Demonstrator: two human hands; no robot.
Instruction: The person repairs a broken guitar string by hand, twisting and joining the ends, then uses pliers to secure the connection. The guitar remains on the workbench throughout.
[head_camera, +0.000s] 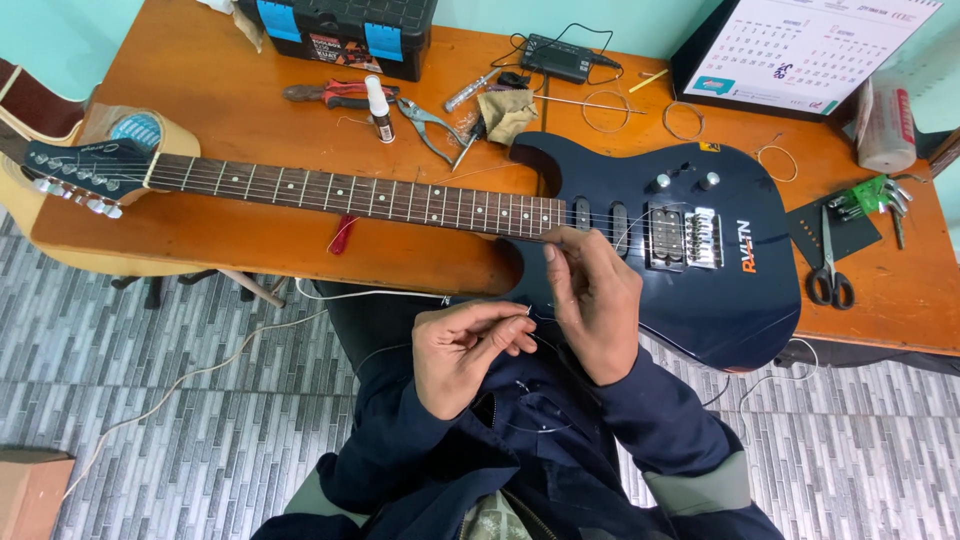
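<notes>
A dark blue electric guitar (720, 290) lies flat on the wooden table (240, 240), its neck (350, 192) running left to the headstock (85, 170). My right hand (595, 300) is over the guitar body's near edge, fingers pinched on a thin guitar string (628, 228) that curves up toward the pickups. My left hand (465, 350) is just off the table edge over my lap, thumb and fingers pinching the same thin wire near its end. Both sleeves are dark blue.
On the table behind the neck lie pliers (335, 95), a small white bottle (379, 110), cutters (435, 128), a cloth (505, 115), coiled strings (683, 121), a black toolbox (345, 35) and a calendar (810, 50). Scissors (828, 265) and green hex keys (870, 197) lie right. A white cable (200, 375) crosses the tiled floor.
</notes>
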